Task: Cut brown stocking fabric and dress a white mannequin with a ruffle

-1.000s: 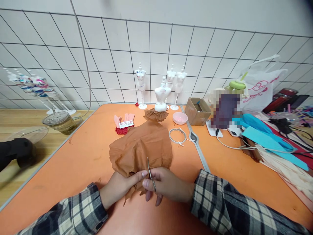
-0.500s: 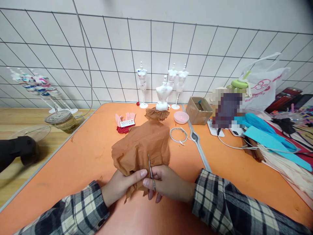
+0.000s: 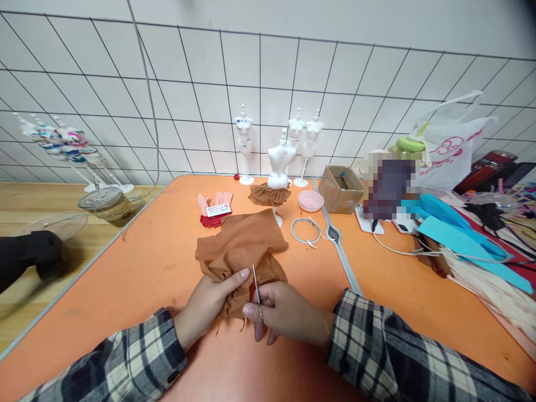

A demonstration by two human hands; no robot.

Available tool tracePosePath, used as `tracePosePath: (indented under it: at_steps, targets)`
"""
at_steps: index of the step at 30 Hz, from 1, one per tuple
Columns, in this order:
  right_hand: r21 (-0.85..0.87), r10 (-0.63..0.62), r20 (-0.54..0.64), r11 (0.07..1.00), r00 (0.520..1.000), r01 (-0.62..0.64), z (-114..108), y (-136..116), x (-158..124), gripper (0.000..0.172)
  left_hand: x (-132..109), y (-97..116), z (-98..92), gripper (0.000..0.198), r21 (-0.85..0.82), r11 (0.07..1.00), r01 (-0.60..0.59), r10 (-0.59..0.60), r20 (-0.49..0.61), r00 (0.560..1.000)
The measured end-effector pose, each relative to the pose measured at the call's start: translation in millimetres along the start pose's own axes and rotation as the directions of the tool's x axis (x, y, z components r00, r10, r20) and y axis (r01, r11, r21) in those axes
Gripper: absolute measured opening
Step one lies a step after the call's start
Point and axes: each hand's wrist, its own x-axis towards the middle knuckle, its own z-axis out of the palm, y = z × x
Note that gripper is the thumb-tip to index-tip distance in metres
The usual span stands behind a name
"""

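Note:
A crumpled piece of brown fabric [image 3: 242, 245] lies on the orange table [image 3: 138, 268] in front of me. My left hand [image 3: 209, 304] pinches its near edge, thumb on top. My right hand [image 3: 282, 312] is closed round small metal scissors [image 3: 256, 290], whose blades point up into the fabric's edge right beside my left thumb. Behind the fabric stands a small white mannequin [image 3: 280, 162] wearing a ruffled brown skirt [image 3: 268, 195].
Three more white mannequins [image 3: 243, 139] stand at the wire-grid wall. Pink gloves with a label [image 3: 214, 207], a pink bowl [image 3: 310, 200], a wire ring [image 3: 306, 231], a cardboard box [image 3: 341, 190] and blue and cream fabric [image 3: 460, 234] lie around. A glass jar [image 3: 106, 205] sits left.
The fabric has been gathered toward me and bunched smaller, uncovering the skirted mannequin's stand. Both hands stay at its near edge with the scissors.

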Motion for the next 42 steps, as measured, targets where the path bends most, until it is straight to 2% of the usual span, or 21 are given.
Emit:
tracePosePath:
  at_steps: [4, 8, 14, 19, 28, 32, 42]
  targets:
    - [0.005, 0.009, -0.001, 1.0, 1.0, -0.009, 0.1, -0.5, -0.4, 0.029, 0.8, -1.1, -0.7, 0.041, 0.035, 0.999, -0.018, 0.02, -0.051, 0.998]
    - [0.023, -0.014, -0.013, 1.0, 1.0, 0.015, -0.5, 2.4, 0.1, 0.03, 2.3, -2.7, -1.2, 0.036, 0.073, 0.994, -0.084, 0.091, -0.098, 0.991]
    - [0.01, -0.027, 0.011, 1.0, 1.0, 0.027, -1.6, 4.4, 1.0, 0.033, 1.5, -4.1, -2.7, 0.041, 0.124, 0.99, -0.067, 0.078, -0.085, 0.993]
    - [0.013, -0.033, 0.018, 0.999, 0.999, 0.032, -2.3, 2.6, -0.8, 0.034, 1.2, -6.1, -2.3, 0.039, 0.116, 0.989, -0.095, 0.105, -0.092, 0.99]
    - [0.011, -0.045, 0.017, 0.999, 0.999, 0.044, -2.2, 2.9, -0.8, 0.033, -0.5, -8.8, -4.2, 0.037, 0.119, 0.99, -0.075, 0.081, -0.05, 0.995]
    - [0.012, -0.038, 0.031, 0.999, 0.999, 0.038, -2.6, 2.0, -0.9, 0.033, -0.2, -10.8, -5.2, 0.035, 0.092, 0.992, -0.086, 0.094, -0.087, 0.992]
    - [0.031, -0.042, 0.047, 0.999, 0.998, 0.041, -5.2, 2.8, -1.1, 0.036, -2.1, -5.4, -4.2, 0.033, 0.217, 0.969, -0.116, 0.141, -0.104, 0.985]
